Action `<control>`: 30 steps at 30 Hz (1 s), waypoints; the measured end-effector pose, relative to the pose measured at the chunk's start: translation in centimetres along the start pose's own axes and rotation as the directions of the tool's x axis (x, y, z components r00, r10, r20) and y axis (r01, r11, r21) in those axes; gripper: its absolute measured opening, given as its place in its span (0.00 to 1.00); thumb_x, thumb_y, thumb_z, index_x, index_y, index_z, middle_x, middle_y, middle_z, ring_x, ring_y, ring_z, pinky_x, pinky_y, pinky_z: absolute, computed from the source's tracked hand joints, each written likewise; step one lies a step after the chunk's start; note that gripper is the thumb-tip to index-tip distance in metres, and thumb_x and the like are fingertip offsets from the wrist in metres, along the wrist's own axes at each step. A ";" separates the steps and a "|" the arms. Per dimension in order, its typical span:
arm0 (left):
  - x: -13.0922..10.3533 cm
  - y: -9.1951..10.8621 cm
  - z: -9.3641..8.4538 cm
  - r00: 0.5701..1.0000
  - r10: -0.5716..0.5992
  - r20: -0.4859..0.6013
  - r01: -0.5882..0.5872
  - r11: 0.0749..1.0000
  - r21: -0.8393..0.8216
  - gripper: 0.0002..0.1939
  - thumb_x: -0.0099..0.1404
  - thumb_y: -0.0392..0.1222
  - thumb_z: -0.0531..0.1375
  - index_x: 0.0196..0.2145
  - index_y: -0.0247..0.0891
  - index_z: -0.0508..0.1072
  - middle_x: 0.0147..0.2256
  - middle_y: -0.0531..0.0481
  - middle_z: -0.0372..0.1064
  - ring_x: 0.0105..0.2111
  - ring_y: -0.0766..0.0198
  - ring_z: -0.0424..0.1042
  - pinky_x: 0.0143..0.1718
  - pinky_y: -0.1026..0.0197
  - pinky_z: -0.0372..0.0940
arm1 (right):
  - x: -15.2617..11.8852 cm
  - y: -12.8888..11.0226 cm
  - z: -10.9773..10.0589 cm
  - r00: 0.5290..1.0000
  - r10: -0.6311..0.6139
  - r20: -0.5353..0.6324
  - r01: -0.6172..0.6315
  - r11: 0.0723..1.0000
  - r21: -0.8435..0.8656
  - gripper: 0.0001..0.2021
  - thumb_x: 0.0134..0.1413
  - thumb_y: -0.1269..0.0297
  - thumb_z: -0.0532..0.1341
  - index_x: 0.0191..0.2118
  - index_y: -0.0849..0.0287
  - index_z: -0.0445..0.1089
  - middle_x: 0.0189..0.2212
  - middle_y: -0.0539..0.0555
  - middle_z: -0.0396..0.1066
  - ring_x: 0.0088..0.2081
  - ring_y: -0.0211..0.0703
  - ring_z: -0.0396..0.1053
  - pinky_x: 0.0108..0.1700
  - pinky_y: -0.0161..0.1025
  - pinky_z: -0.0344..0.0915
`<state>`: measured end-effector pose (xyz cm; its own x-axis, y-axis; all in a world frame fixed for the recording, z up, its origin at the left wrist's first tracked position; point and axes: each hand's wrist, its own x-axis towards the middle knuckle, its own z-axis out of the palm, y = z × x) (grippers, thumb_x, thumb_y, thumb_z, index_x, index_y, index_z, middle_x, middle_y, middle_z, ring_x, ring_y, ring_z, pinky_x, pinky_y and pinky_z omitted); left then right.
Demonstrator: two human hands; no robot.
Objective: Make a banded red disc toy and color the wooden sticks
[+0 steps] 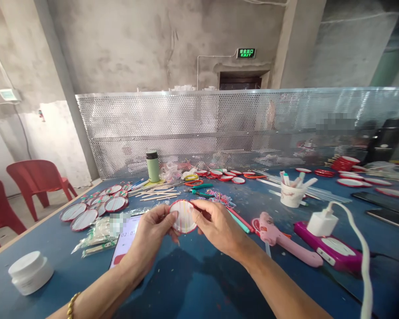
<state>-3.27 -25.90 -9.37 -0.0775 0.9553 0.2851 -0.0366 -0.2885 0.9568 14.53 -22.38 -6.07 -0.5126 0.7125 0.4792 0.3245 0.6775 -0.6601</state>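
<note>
A blue desk is filling the near part of the scene, and a perforated metal screen is standing along its far side. Behind it a bare grey wall is rising, with a lit exit sign hanging above a dark doorway. Red chairs are standing on the floor to the left.

A white jar is sitting near left on the desk, and a green bottle is standing at the far side. To the right, a paper cup is holding pens, while a white charger is resting on a purple power strip.

A round, red-rimmed disc is hovering above the middle of the desk, between the two hands. The left hand is pinching its left edge between thumb and fingers; the right hand is gripping its right edge likewise. A phone is lying beneath the left forearm, partly hidden by it.
</note>
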 end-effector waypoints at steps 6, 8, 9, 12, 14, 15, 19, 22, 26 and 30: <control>-0.5 0.7 0.5 0.998 0.025 -0.057 -0.027 0.999 -0.044 0.17 0.60 0.54 0.68 0.29 0.35 0.75 0.23 0.54 0.71 0.21 0.68 0.66 0.25 0.66 0.65 | -0.3 -0.6 1.0 0.997 0.024 -0.077 -0.020 0.999 0.048 0.15 0.67 0.53 0.56 0.39 0.58 0.75 0.22 0.49 0.68 0.23 0.38 0.67 0.26 0.35 0.61; -0.4 0.8 0.4 0.997 0.034 -0.076 -0.039 0.997 -0.064 0.17 0.61 0.53 0.68 0.30 0.34 0.76 0.24 0.53 0.71 0.22 0.69 0.66 0.24 0.66 0.65 | -0.5 -0.8 1.3 0.994 0.022 -0.103 -0.018 0.999 0.042 0.16 0.66 0.52 0.57 0.43 0.59 0.76 0.23 0.50 0.71 0.24 0.39 0.69 0.28 0.35 0.64; -0.3 0.9 0.3 0.995 0.040 -0.088 -0.048 0.996 -0.081 0.17 0.61 0.53 0.68 0.31 0.34 0.76 0.24 0.53 0.71 0.22 0.69 0.66 0.25 0.66 0.65 | -0.6 -0.8 1.5 0.995 0.033 -0.096 -0.029 0.998 0.049 0.17 0.66 0.52 0.57 0.44 0.59 0.76 0.23 0.51 0.72 0.24 0.39 0.69 0.28 0.35 0.65; 0.2 1.2 -0.4 0.985 0.093 -0.146 -0.116 0.981 -0.158 0.14 0.61 0.50 0.68 0.33 0.35 0.76 0.27 0.53 0.73 0.23 0.69 0.68 0.27 0.66 0.67 | -1.1 -0.7 2.6 1.000 0.025 -0.017 -0.024 0.998 0.058 0.17 0.66 0.55 0.56 0.43 0.61 0.78 0.23 0.52 0.73 0.22 0.38 0.70 0.27 0.35 0.66; 0.6 1.6 -1.1 0.971 0.130 -0.199 -0.167 0.969 -0.181 0.13 0.61 0.48 0.69 0.34 0.35 0.76 0.27 0.54 0.73 0.23 0.70 0.68 0.27 0.67 0.67 | -1.4 -0.4 3.4 0.999 -0.051 -0.003 0.051 0.998 0.027 0.16 0.67 0.58 0.56 0.45 0.62 0.78 0.25 0.53 0.74 0.22 0.37 0.69 0.27 0.35 0.66; 0.8 1.8 -1.4 0.967 0.138 -0.213 -0.177 0.968 -0.179 0.13 0.60 0.48 0.69 0.34 0.35 0.76 0.26 0.54 0.73 0.23 0.70 0.68 0.27 0.67 0.67 | -1.5 -0.3 3.6 0.996 -0.085 -0.010 0.085 0.996 0.020 0.17 0.67 0.59 0.55 0.46 0.62 0.78 0.25 0.53 0.75 0.21 0.36 0.69 0.27 0.35 0.66; 1.4 2.2 -2.0 0.971 0.120 -0.205 -0.158 0.971 -0.180 0.14 0.59 0.48 0.70 0.32 0.34 0.75 0.25 0.54 0.71 0.22 0.70 0.68 0.25 0.67 0.66 | -1.2 0.2 2.5 0.999 0.035 0.023 -0.039 0.973 0.226 0.21 0.69 0.59 0.50 0.54 0.63 0.75 0.30 0.55 0.78 0.20 0.35 0.70 0.26 0.34 0.68; 1.5 1.9 -1.9 0.985 0.070 -0.160 -0.099 0.979 -0.181 0.15 0.57 0.48 0.70 0.31 0.33 0.76 0.25 0.52 0.71 0.21 0.70 0.68 0.23 0.67 0.66 | -0.5 0.5 0.4 0.987 0.146 0.066 -0.160 0.928 0.337 0.24 0.65 0.59 0.52 0.61 0.63 0.71 0.31 0.55 0.80 0.17 0.33 0.70 0.20 0.32 0.65; 1.1 1.1 -1.3 0.999 -0.001 -0.048 -0.005 0.992 -0.127 0.16 0.58 0.51 0.69 0.29 0.33 0.75 0.22 0.52 0.70 0.20 0.70 0.67 0.23 0.66 0.67 | 0.0 1.2 -1.6 0.983 0.178 0.053 -0.185 0.908 0.375 0.33 0.64 0.51 0.60 0.69 0.59 0.61 0.27 0.53 0.80 0.14 0.33 0.67 0.17 0.30 0.62; 0.4 0.6 -0.4 0.999 -0.032 0.035 0.034 0.997 -0.075 0.18 0.59 0.54 0.69 0.30 0.35 0.74 0.24 0.51 0.72 0.22 0.67 0.69 0.24 0.64 0.69 | 0.0 1.9 -1.4 0.976 0.185 0.112 -0.211 0.928 0.307 0.36 0.58 0.49 0.67 0.69 0.55 0.63 0.29 0.52 0.80 0.14 0.31 0.67 0.15 0.29 0.58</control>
<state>-3.76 -25.72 -8.68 -0.0414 0.9657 0.2564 -0.1136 -0.2595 0.9590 16.28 -20.84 -6.46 -0.5297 0.8002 0.2813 0.1646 0.4223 -0.8914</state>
